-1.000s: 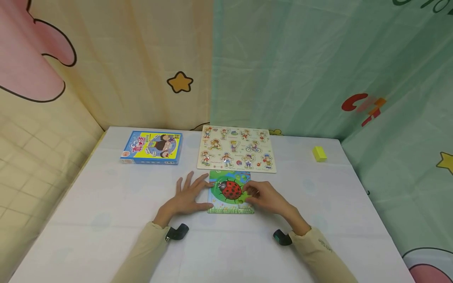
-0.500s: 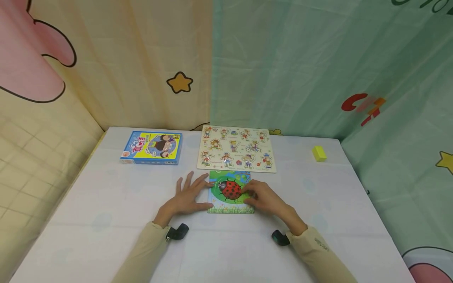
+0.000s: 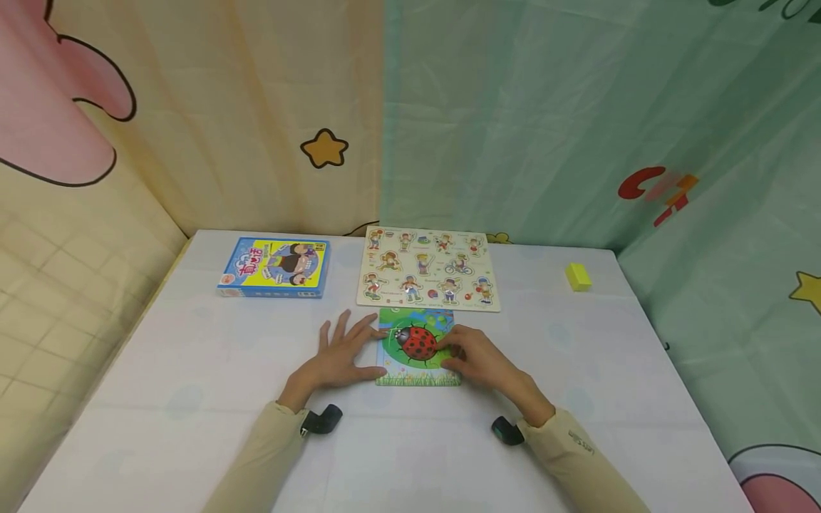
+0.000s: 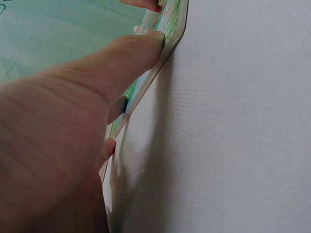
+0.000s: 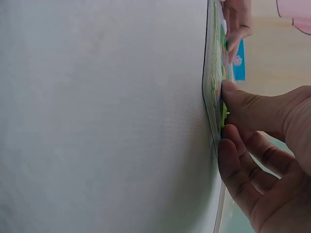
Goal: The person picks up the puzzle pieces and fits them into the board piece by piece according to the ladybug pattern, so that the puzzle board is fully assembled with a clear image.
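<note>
A small square ladybug jigsaw puzzle lies flat on the table in the head view, with a red spotted beetle on green. My left hand spreads its fingers at the puzzle's left side; the thumb and a fingertip rest on its edge, as the left wrist view also shows. At the right side, my right hand pinches a green puzzle piece against the board. In the right wrist view the piece sits slightly raised between thumb and fingers. My fingers hide much of it from above.
Just behind the puzzle lies a cream wooden board with several sports figures. A blue and yellow box stands back left, and a yellow block back right. Printed curtains hang behind the white table.
The right hand has moved slightly left and brought the green piece down onto the puzzle's right side, where it was tilted and more visible before. The left hand stays put.
</note>
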`<state>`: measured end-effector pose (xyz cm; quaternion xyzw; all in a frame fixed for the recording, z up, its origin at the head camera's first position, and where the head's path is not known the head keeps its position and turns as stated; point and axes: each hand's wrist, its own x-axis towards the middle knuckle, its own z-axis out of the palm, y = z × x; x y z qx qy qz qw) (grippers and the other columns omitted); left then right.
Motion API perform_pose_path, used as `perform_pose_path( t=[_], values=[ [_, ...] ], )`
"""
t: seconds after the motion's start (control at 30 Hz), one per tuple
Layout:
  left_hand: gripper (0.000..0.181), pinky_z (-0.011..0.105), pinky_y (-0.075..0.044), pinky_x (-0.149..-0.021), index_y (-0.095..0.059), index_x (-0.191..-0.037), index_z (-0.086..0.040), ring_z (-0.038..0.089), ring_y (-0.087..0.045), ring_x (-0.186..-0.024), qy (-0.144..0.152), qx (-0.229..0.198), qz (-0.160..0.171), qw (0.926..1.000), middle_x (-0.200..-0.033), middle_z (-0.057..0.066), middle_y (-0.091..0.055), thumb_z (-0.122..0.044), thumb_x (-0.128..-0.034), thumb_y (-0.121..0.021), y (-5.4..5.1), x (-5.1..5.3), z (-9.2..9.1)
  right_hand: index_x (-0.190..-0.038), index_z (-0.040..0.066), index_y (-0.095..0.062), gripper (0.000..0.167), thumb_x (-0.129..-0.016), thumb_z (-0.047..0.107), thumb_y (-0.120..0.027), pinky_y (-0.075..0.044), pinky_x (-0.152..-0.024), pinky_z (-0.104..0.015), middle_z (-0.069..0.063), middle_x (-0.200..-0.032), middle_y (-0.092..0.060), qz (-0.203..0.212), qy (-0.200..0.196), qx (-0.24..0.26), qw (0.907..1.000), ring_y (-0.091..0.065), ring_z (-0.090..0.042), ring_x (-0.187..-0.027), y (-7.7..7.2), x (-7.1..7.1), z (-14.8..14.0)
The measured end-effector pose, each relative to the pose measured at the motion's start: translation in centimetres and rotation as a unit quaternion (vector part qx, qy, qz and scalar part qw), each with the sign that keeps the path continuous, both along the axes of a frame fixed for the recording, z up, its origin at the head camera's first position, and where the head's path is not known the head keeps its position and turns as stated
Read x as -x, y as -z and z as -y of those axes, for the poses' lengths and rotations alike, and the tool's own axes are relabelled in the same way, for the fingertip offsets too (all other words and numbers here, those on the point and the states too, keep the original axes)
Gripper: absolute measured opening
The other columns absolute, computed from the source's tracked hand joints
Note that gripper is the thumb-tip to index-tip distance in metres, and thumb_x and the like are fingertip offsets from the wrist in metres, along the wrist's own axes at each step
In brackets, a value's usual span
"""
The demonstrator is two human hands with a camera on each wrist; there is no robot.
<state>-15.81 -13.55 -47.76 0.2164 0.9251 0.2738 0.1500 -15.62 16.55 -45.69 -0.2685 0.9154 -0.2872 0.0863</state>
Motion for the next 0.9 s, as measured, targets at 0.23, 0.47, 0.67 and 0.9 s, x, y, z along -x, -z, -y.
perform_pose_path(
  t=[0.23,0.47,0.67,0.9],
  values=[
    [0.065,0.07,0.011,-0.115,-0.05,-0.144,-0.024,0.046,0.01,-0.153,0.002,-0.001,-0.001,1.0,-0.168,0.006,-0.016,-0.05,-0.088,-0.072,-0.05,-0.05,0.04,-0.116,0.006,-0.074,0.031,-0.086,0.01,-0.078,-0.049,-0.07,-0.023,0.002,-0.094,-0.068,-0.024,0.007,-0.04,0.9989,-0.055,-0.007,-0.077,-0.12,-0.41,0.63],
    [0.066,0.071,0.01,-0.115,-0.051,-0.144,-0.023,0.047,0.008,-0.152,-0.001,-0.006,-0.002,1.0,-0.168,0.007,-0.018,-0.049,-0.0874,-0.073,-0.1,-0.14,0.1,-0.118,0.008,-0.074,0.032,-0.087,0.01,-0.077,-0.048,-0.071,-0.025,0.002,-0.096,-0.069,-0.033,0.013,-0.056,0.9978,-0.052,-0.007,-0.077,-0.07,-0.71,0.88],
    [0.066,0.071,0.01,-0.115,-0.051,-0.144,-0.024,0.047,0.008,-0.152,-0.001,-0.007,-0.004,1.0,-0.168,0.006,-0.018,-0.049,-0.0872,-0.073,0.05,-0.18,0.02,-0.118,0.011,-0.074,0.031,-0.087,0.012,-0.077,-0.051,-0.077,-0.029,0.002,-0.1,-0.07,-0.043,0.008,-0.077,0.9961,-0.055,-0.008,-0.082,-0.02,-0.77,0.83],
    [0.065,0.071,0.011,-0.115,-0.051,-0.143,-0.023,0.047,0.008,-0.152,-0.001,-0.013,-0.001,0.9999,-0.168,0.007,-0.018,-0.048,-0.0872,-0.073,-0.15,-0.19,0.03,-0.118,0.01,-0.074,0.031,-0.088,0.012,-0.077,-0.052,-0.079,-0.033,0.001,-0.099,-0.069,-0.05,0.007,-0.095,0.9942,-0.057,-0.01,-0.085,-0.37,-1.0,0.89]
  ],
)
